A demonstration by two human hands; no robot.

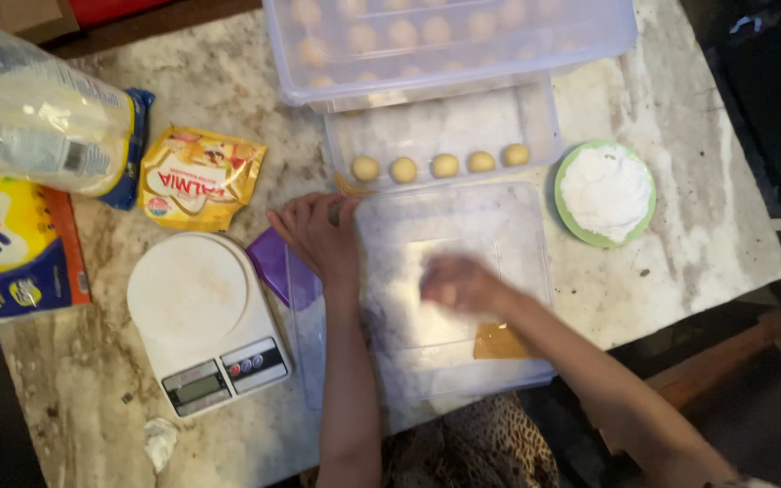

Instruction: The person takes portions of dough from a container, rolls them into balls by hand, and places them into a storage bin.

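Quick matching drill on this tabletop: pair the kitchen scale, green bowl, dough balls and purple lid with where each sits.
Things:
1. kitchen scale
2. green bowl
3. dough balls
4. purple lid

Places:
A. in a row in the clear tray
B. right of the trays, filled with white powder
C. front left of the table
D. just beside the left hand

Pairs: 1-C, 2-B, 3-A, 4-D

On the marble table's left edge, a clear bag (pixel 33 113) of white powder with a blue end lies above a yellow, blue and orange pack (pixel 20 248). Just right of them sits a crumpled gold sachet (pixel 199 176). Below it, a white scale (pixel 210 321) shows a small grey screen (pixel 193 389) beside its buttons.
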